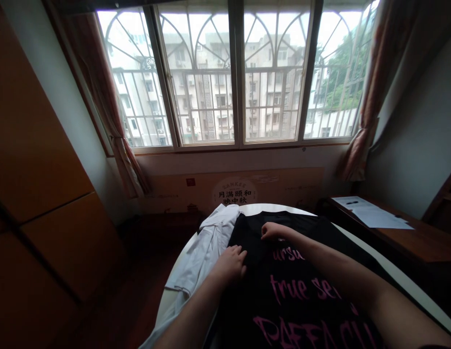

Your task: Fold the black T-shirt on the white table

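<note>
A black T-shirt (291, 300) with pink lettering lies spread over a round white table (174, 295). My left hand (231, 262) rests on the shirt's left side near the sleeve, its fingers apart and slightly bent on the cloth. Farther up, near the collar, my right hand (277, 231) is closed in a pinch on the black fabric. My right forearm crosses over part of the lettering and hides it. A white garment (214, 237) lies rumpled along the left of the black shirt, partly behind my left forearm.
Beyond the table stand a printed cardboard panel (269, 186) and a barred window (236, 87) with tied curtains (120, 155). At the right, a wooden desk (425, 247) carries white papers (378, 215). An orange-brown cabinet (58, 237) stands at the left.
</note>
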Action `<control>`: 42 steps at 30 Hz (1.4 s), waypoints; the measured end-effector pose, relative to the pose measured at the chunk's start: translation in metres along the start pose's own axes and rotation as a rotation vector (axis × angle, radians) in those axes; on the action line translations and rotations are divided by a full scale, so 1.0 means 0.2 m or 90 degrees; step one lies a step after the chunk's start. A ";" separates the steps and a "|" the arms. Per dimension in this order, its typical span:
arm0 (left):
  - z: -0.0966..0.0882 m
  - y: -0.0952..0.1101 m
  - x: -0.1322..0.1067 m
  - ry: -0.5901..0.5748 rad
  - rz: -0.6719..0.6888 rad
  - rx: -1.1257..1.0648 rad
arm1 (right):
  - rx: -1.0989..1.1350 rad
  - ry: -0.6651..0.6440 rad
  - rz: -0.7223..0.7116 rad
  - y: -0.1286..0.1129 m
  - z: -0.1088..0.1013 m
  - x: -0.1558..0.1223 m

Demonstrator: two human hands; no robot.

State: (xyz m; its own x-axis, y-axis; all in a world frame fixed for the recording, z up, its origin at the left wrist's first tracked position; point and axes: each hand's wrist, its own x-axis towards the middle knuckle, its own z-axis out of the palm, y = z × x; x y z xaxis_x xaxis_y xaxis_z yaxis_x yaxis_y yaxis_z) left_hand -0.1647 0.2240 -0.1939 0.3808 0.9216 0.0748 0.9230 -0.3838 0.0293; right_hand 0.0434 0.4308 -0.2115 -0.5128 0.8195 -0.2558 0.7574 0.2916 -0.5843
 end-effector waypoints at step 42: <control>-0.06 0.05 -0.01 0.044 -0.195 0.072 | 0.232 0.186 -0.120 -0.42 0.19 0.38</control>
State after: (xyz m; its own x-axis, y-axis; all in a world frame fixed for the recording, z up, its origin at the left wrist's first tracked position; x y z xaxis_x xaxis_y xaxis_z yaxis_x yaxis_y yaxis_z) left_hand -0.1564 0.2171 -0.1815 0.0841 0.9855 0.1475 0.9958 -0.0777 -0.0491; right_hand -0.0756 0.4504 -0.2108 -0.4530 0.8882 0.0765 0.4447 0.2995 -0.8441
